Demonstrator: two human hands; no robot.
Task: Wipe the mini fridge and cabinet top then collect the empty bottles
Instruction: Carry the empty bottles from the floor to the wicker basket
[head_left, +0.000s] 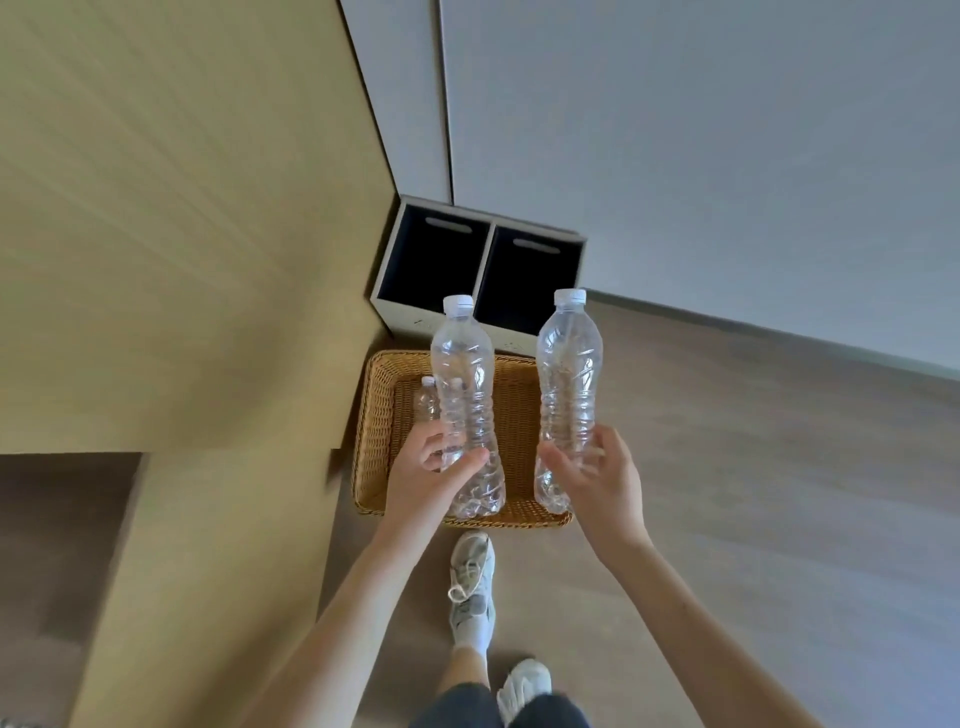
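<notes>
Evidently the collecting step, head view: the left hand grips one clear capped bottle low on its body, fingers and thumb curled round it; the right hand grips a second bottle likewise; both are upright, side by side and apart, above the wicker basket on the floor below the hands; a smaller bottle rests in the basket just beyond the left fingers. Beyond the basket stands a two-compartment bin; the next move, by judgement, calls for lowering both hands and letting go inside the basket's rim.
</notes>
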